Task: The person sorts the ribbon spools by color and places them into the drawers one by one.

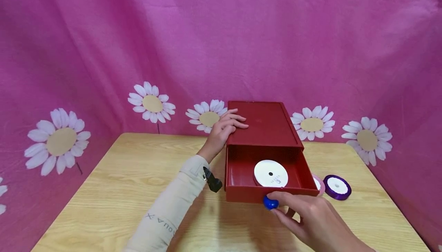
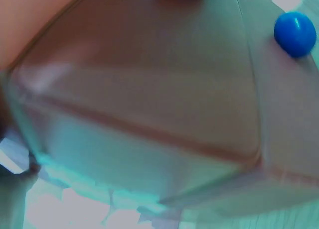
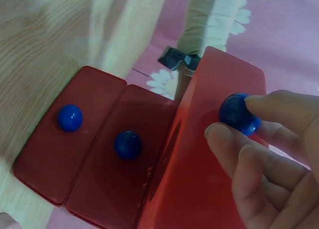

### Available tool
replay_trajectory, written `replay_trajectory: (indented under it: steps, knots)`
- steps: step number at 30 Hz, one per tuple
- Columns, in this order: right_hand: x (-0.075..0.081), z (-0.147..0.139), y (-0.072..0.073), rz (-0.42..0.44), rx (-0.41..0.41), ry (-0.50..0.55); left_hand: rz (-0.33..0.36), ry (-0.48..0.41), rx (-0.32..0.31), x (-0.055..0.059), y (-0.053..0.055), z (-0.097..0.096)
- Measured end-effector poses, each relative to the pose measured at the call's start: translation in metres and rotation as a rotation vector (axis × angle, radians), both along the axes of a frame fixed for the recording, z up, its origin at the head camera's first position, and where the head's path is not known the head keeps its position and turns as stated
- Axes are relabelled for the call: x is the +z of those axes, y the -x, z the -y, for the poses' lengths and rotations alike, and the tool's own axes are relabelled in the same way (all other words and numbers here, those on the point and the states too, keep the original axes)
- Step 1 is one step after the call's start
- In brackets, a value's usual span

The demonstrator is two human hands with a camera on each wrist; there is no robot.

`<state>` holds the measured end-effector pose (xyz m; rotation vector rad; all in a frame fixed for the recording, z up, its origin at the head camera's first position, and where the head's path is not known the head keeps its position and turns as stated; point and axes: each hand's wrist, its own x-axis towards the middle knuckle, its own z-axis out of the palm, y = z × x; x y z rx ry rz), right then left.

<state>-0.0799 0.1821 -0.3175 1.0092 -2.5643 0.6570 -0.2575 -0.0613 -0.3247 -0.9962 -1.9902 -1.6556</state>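
A red drawer box [image 1: 259, 123] stands on the table, its top drawer [image 1: 243, 195] pulled out toward me. Inside the drawer lies a white-faced ribbon spool [image 1: 266, 169]. My right hand [image 1: 310, 215] pinches the round blue knob [image 1: 271, 203] between thumb and fingers. On the box's top, near its left edge, my left hand [image 1: 224, 127] rests with fingers extended. The right wrist view shows two closed drawers below, each with a blue knob [image 3: 128, 145]. In the left wrist view, the blurred box [image 2: 149, 99] fills most of the frame, with another blue knob [image 2: 295, 34] at right.
To the right of the box lie a purple ribbon spool [image 1: 337, 187] and a pink one [image 1: 321, 186], partly hidden by the drawer. A pink cloth [image 1: 214, 45] with daisies hangs behind the wooden table [image 1: 138, 183]. A black strap [image 1: 213, 181] sits on the left wrist.
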Motion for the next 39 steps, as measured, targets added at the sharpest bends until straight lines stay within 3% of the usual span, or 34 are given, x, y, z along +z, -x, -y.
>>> replay_trajectory:
  steps: [5, 9, 13, 21, 27, 34, 37, 39]
  knots:
    - [-0.003, -0.002, 0.001, 0.078, -0.008, 0.024, 0.069, 0.070, -0.043, -0.001, 0.001, 0.004]
    - [-0.002, -0.002, 0.005, 0.083, -0.006, 0.039, 0.064, 0.097, -0.039, 0.003, 0.001, 0.006]
    - [-0.003, -0.003, 0.001, 0.107, 0.008, 0.062, 0.080, 0.145, -0.039, 0.003, -0.006, 0.008]
    - [-0.004, -0.008, 0.007, -0.094, 0.118, 0.118, 0.084, 0.226, -0.045, 0.014, -0.006, 0.007]
    - [-0.001, -0.004, 0.015, -0.091, 0.155, 0.107, 0.072, 0.251, -0.013, 0.015, -0.001, 0.014]
    - [0.001, -0.001, 0.017, -0.132, 0.186, 0.106, 0.085, 0.218, -0.030, 0.019, -0.003, 0.013]
    - [0.002, -0.002, 0.016, -0.123, 0.180, 0.105, 0.107, 0.213, -0.037, 0.018, -0.002, 0.011]
    - [0.002, -0.002, 0.016, -0.114, 0.179, 0.103, 0.097, 0.215, -0.029, 0.009, 0.006, 0.011]
